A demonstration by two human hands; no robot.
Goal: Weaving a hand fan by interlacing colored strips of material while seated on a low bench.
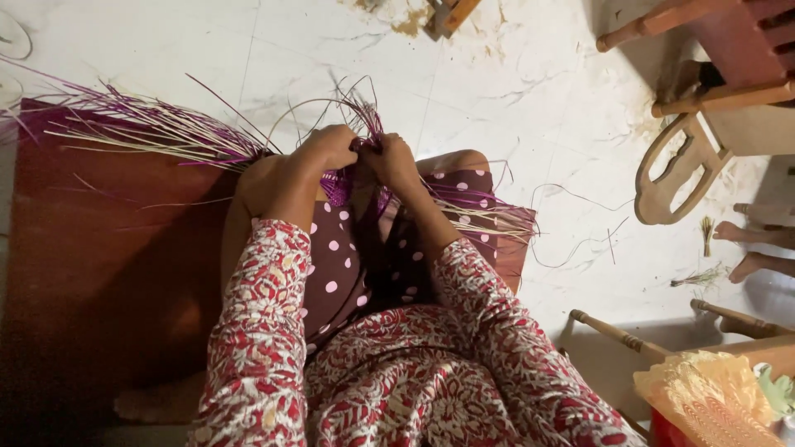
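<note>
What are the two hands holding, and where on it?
Both the left hand and right hand grip the purple woven piece at its top edge.

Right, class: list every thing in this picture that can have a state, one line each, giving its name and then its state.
Left hand: closed, gripping the woven piece.
Right hand: closed, gripping the strands beside the left hand.
Small purple woven piece: part-woven, held between the knees.
Loose purple and pale reed strands: unwoven, fanned out to both sides.
Reddish-brown mat: laid flat on the floor.
Curved wooden chair piece: lying on the floor.
</note>
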